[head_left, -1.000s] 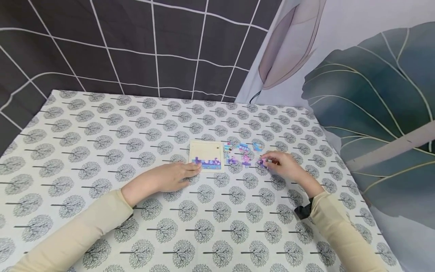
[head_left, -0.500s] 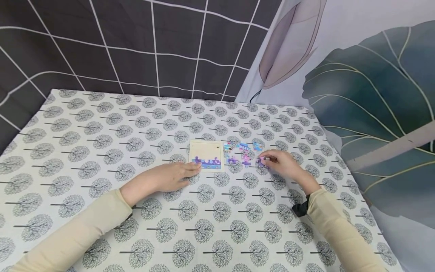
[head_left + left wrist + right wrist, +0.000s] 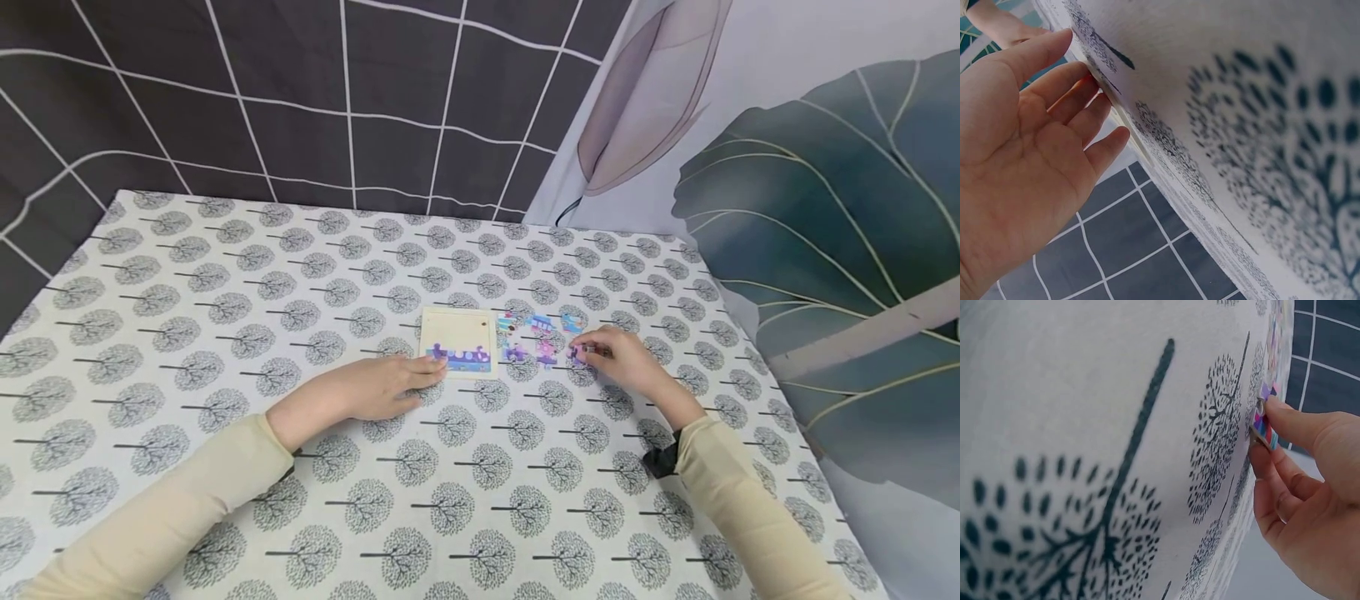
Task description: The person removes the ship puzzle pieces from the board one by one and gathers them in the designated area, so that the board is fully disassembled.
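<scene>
A pale wooden puzzle tray lies on the table, with joined purple and blue jigsaw pieces along its near side. My left hand rests flat at the tray's near left corner, fingertips on its edge. In the left wrist view the fingers of this left hand are extended and relaxed, holding nothing. To the right of the tray, my right hand pinches a jigsaw piece. The right wrist view shows that colourful jigsaw piece between thumb and fingers, tilted on edge close to the cloth.
Several loose jigsaw pieces lie in two rough rows between the tray and my right hand. A white tree-print cloth covers the table. Behind it hangs a dark grid-pattern curtain, and a leaf-print curtain is on the right.
My right hand has shifted slightly left, and the jigsaw piece appears turned in its fingers, with less of it showing. My left hand stays in place on the tray. The head view has shifted slightly.
</scene>
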Demonstrator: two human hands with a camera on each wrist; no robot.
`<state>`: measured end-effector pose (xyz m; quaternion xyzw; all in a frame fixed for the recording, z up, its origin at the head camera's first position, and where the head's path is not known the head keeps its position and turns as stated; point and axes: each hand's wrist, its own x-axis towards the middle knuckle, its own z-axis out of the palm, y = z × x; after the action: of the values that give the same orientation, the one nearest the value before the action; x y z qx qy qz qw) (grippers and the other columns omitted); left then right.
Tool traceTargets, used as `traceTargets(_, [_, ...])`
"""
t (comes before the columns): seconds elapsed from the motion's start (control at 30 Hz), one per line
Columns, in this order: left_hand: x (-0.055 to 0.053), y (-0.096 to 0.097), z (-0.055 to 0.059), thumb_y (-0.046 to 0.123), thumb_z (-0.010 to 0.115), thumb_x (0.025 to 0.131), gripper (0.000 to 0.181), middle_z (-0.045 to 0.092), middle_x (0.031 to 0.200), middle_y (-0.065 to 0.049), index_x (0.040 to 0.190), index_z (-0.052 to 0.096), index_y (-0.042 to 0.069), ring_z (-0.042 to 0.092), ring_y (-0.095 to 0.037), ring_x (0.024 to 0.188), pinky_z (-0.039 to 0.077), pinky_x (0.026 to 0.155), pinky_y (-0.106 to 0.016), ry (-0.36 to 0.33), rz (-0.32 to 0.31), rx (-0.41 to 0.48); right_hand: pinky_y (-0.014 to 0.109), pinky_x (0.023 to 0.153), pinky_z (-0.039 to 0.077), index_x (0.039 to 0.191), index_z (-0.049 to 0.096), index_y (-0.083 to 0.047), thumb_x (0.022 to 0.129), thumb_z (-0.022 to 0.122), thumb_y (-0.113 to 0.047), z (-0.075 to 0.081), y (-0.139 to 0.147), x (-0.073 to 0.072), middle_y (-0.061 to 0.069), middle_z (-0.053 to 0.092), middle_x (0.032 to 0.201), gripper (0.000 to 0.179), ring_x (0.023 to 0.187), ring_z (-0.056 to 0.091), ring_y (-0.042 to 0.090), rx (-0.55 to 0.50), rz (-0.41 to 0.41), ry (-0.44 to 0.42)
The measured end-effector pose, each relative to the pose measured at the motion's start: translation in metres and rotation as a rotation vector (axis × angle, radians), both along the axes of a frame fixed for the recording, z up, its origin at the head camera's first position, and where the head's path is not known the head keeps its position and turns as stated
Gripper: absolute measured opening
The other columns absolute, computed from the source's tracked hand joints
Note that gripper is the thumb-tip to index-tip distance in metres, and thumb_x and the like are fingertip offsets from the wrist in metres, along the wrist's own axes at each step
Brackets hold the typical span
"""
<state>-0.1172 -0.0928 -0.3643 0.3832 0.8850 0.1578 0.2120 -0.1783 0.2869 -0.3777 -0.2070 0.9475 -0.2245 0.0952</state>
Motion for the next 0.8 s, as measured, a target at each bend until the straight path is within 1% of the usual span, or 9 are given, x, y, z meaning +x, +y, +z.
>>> traceTargets(0.1, [0.0, 0.0, 0.001, 0.023, 0.046, 0.097, 0.051, 0.025, 0.152, -0.008, 0.143, 0.033, 0.006, 0.027, -0.028, 0.138, 0.018, 0.114, -0.048, 0.001, -0.004, 0.005, 0.04, 0.077, 0.052, 0.113, 0.067, -0.009, 0.086, 0.066, -0.01, -0.001, 0.001, -0.001, 0.012, 0.064, 0.106, 0.027, 0.09, 0.058, 0.024, 0.009, 0.017, 0.027])
traceTargets(0.2, [-0.002, 0.0, 0.001, 0.022, 0.046, 0.097, 0.05, 0.024, 0.151, -0.009, 0.143, 0.034, 0.006, 0.026, -0.029, 0.138, 0.017, 0.114, -0.048, -0.023, -0.002, 0.018, 0.038, 0.075, 0.053, 0.113, 0.067, -0.009, 0.085, 0.066, -0.011, -0.001, 0.001, -0.001, 0.012, 0.064, 0.105, 0.028, 0.087, 0.058, 0.023, 0.026, 0.046, 0.059])
traceTargets(0.3, [-0.004, 0.0, 0.003, 0.022, 0.045, 0.097, 0.05, 0.024, 0.152, -0.008, 0.143, 0.034, 0.007, 0.026, -0.029, 0.139, 0.016, 0.115, -0.048, -0.076, 0.007, 0.029, 0.039, 0.074, 0.054, 0.114, 0.067, -0.009, 0.086, 0.066, -0.012, 0.0, 0.001, 0.0, 0.013, 0.064, 0.105, 0.028, 0.085, 0.059, 0.023, 0.06, 0.068, 0.088])
traceTargets(0.43, [-0.009, 0.001, 0.007, 0.024, 0.045, 0.097, 0.05, 0.024, 0.152, -0.004, 0.144, 0.034, 0.01, 0.025, -0.028, 0.139, 0.016, 0.115, -0.047, -0.142, 0.021, 0.012, 0.04, 0.074, 0.054, 0.115, 0.066, -0.009, 0.086, 0.066, -0.013, 0.003, -0.001, 0.004, 0.013, 0.064, 0.105, 0.029, 0.085, 0.06, 0.024, 0.111, 0.065, 0.119])
traceTargets(0.57, [-0.012, 0.004, 0.011, 0.024, 0.043, 0.099, 0.048, 0.025, 0.152, -0.002, 0.144, 0.035, 0.012, 0.026, -0.027, 0.139, 0.018, 0.115, -0.046, -0.167, 0.034, -0.004, 0.044, 0.077, 0.054, 0.114, 0.067, -0.008, 0.084, 0.067, -0.011, 0.006, -0.006, 0.008, 0.015, 0.064, 0.105, 0.03, 0.087, 0.061, 0.028, 0.153, 0.072, 0.18])
traceTargets(0.63, [-0.011, 0.005, 0.012, 0.022, 0.043, 0.099, 0.046, 0.027, 0.152, -0.003, 0.143, 0.036, 0.012, 0.027, -0.027, 0.139, 0.018, 0.115, -0.046, -0.169, 0.053, 0.0, 0.045, 0.078, 0.054, 0.112, 0.068, -0.008, 0.083, 0.068, -0.01, 0.006, -0.008, 0.009, 0.017, 0.065, 0.103, 0.03, 0.087, 0.062, 0.03, 0.166, 0.083, 0.225])
traceTargets(0.7, [-0.01, 0.006, 0.013, 0.02, 0.043, 0.098, 0.045, 0.029, 0.151, -0.005, 0.142, 0.038, 0.011, 0.028, -0.028, 0.138, 0.02, 0.115, -0.046, -0.148, 0.067, 0.01, 0.045, 0.077, 0.054, 0.11, 0.068, -0.008, 0.081, 0.07, -0.009, 0.005, -0.009, 0.01, 0.017, 0.066, 0.101, 0.029, 0.086, 0.062, 0.03, 0.169, 0.085, 0.257])
traceTargets(0.8, [-0.006, 0.008, 0.013, 0.016, 0.045, 0.098, 0.043, 0.033, 0.149, -0.008, 0.14, 0.042, 0.009, 0.032, -0.029, 0.136, 0.024, 0.114, -0.045, -0.073, 0.067, 0.009, 0.044, 0.076, 0.055, 0.109, 0.069, -0.008, 0.081, 0.07, -0.008, 0.003, -0.01, 0.009, 0.016, 0.066, 0.1, 0.028, 0.085, 0.061, 0.029, 0.168, 0.079, 0.259])
